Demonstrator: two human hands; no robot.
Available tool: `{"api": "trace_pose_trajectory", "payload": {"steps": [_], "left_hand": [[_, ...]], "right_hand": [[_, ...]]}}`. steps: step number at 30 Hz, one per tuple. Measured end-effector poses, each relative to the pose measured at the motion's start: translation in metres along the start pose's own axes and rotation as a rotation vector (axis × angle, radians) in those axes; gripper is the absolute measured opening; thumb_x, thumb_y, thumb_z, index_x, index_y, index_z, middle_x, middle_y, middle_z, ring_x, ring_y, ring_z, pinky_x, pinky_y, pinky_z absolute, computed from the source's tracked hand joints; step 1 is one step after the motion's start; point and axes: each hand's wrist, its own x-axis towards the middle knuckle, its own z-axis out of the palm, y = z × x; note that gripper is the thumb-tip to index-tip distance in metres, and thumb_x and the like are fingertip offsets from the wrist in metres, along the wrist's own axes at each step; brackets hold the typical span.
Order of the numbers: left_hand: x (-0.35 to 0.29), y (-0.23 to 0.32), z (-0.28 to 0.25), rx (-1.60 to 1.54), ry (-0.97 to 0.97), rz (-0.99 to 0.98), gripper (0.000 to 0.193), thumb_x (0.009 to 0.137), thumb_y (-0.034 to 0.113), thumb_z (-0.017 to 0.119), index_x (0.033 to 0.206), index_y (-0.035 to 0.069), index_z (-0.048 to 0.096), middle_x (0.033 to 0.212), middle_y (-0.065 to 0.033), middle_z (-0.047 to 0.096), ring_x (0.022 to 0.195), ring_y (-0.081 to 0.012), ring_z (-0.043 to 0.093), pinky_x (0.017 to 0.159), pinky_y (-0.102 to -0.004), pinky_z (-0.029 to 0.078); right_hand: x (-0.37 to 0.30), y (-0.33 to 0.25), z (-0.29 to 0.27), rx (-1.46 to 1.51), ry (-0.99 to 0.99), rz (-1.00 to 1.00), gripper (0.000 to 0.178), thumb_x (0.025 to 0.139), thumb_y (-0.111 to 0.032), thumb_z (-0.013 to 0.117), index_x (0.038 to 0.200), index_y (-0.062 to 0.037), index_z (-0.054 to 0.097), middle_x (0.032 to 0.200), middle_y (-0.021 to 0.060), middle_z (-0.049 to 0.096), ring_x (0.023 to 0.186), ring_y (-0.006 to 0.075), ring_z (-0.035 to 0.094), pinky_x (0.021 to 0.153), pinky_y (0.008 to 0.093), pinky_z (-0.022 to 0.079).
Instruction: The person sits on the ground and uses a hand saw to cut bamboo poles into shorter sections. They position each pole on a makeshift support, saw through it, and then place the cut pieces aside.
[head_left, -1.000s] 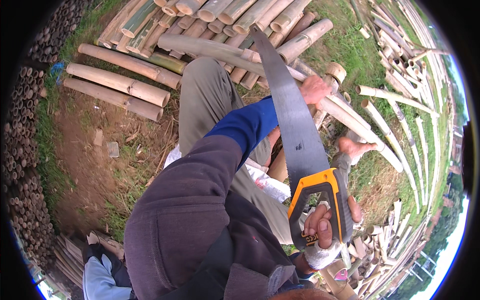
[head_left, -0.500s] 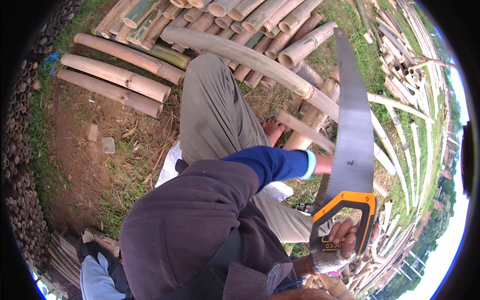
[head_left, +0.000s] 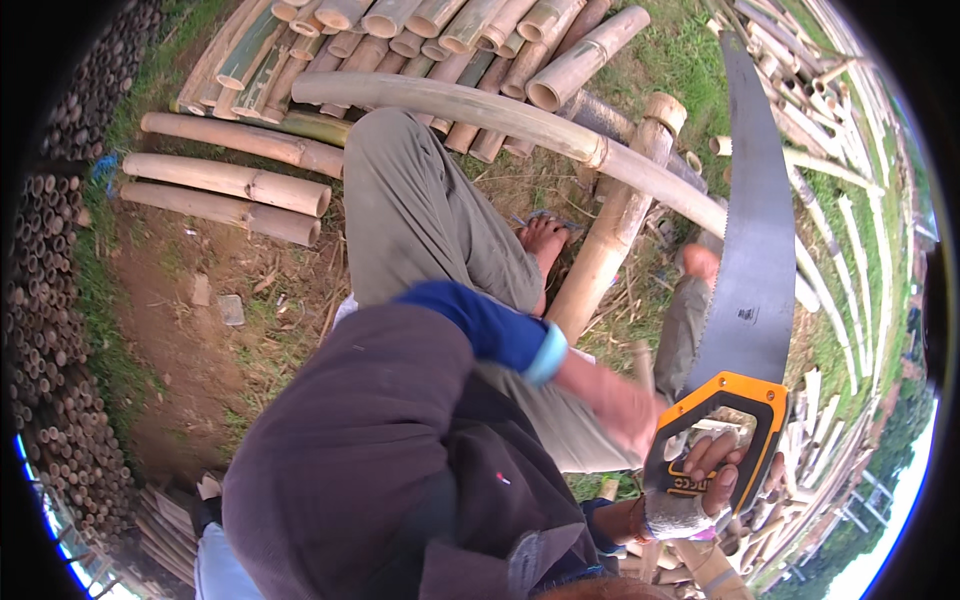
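Note:
My right hand (head_left: 705, 495), in a pale worn glove with bare fingers, is wrapped round the orange and black handle of a handsaw (head_left: 750, 260). Its broad grey blade points up and away, teeth on the left. My left hand (head_left: 630, 410), below a blue sleeve, is blurred beside the saw handle. A short wooden stick (head_left: 643, 368) juts up from it, seemingly in its grip; the fingers are smeared. Beyond, a long bamboo pole (head_left: 480, 110) lies across a thick bamboo support (head_left: 610, 230), its right part passing behind the blade.
Cut bamboo lengths (head_left: 430, 45) are piled at the far side, with several more (head_left: 230, 180) on the ground to the left. A stack of bamboo ends (head_left: 60, 330) lines the left edge. Long poles (head_left: 860, 260) lie on grass at right. Another person's light blue clothing (head_left: 220, 565) shows lower left.
My left hand has come back toward me from behind the blade, and the stick has moved with it. The saw has shifted right in view, still in my right hand.

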Motion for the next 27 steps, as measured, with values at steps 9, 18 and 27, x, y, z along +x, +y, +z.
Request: {"api": "trace_pose_trajectory", "payload": {"steps": [9, 18, 27], "left_hand": [[-0.264, -0.007, -0.47, 1.043, -0.734, -1.527, 0.093, 0.068, 0.04, 0.101, 0.145, 0.003, 0.066, 0.136, -0.0194, 0.072, 0.127, -0.0405, 0.068, 0.106, -0.0501, 0.056], [-0.265, 0.0, -0.449, 0.831, -0.355, -1.402, 0.076, 0.065, 0.037, 0.097, 0.129, 0.009, 0.069, 0.118, -0.0212, 0.078, 0.113, -0.0448, 0.073, 0.096, -0.0547, 0.056], [-0.184, -0.048, -0.399, 0.661, -0.296, -1.347, 0.084, 0.067, 0.043, 0.095, 0.133, 0.006, 0.059, 0.107, -0.0257, 0.077, 0.104, -0.0466, 0.073, 0.088, -0.0548, 0.054]], "right_hand": [[-0.012, 0.047, -0.013, 0.046, 0.137, 0.071, 0.066, 0.1, 0.0, 0.065, 0.159, -0.0041, 0.035, 0.11, 0.0093, 0.056, 0.059, 0.0149, 0.052, 0.048, 0.0301, 0.046], [-0.019, 0.07, -0.015, 0.077, 0.162, 0.162, 0.069, 0.099, -0.007, 0.075, 0.158, -0.0093, 0.039, 0.097, 0.0088, 0.055, 0.059, 0.0148, 0.053, 0.051, 0.0303, 0.045], [-0.019, 0.097, 0.016, -0.022, -0.013, 0.32, 0.063, 0.102, -0.021, 0.077, 0.155, -0.0149, 0.043, 0.099, 0.0063, 0.056, 0.075, 0.0129, 0.062, 0.068, 0.0291, 0.055]]}}
